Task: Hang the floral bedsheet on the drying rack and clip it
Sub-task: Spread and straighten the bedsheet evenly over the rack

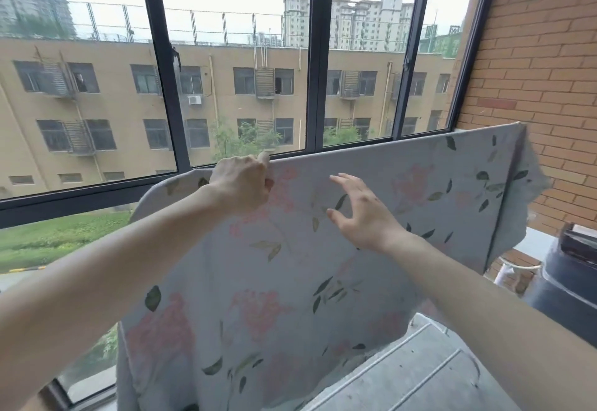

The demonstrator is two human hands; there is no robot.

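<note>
Head view, looking down along both arms: the floral bedsheet (323, 265) is stretched up in front of the window (242, 87), and its top edge is pinched in the left hand (242, 183), fingers curled tight over the hem right at the fold line. That grip is probably what keeps the whole left side from sagging, since past that hand, further to the left, the fabric already droops in a curve. The right hand (361, 213) is held just beside and a bit below the left one, fingers spread and relaxed, nothing gripped; whether the cloth is actually touched by the fingertips can't be told from here. It looks poised to smooth the sheet or slide along the edge. Far out to the right of that hand, the top corner is kept up near the brick wall (533, 71), so something is presumably under it, but the bar itself isn't seen. A few pale rails of the drying rack (429, 368) show below the right forearm, with the sheet's lower part draped over them. No clips are seen anywhere, so the clipping step is judged not yet done. A dark bin (568, 281) is parked off beyond the right arm.
</note>
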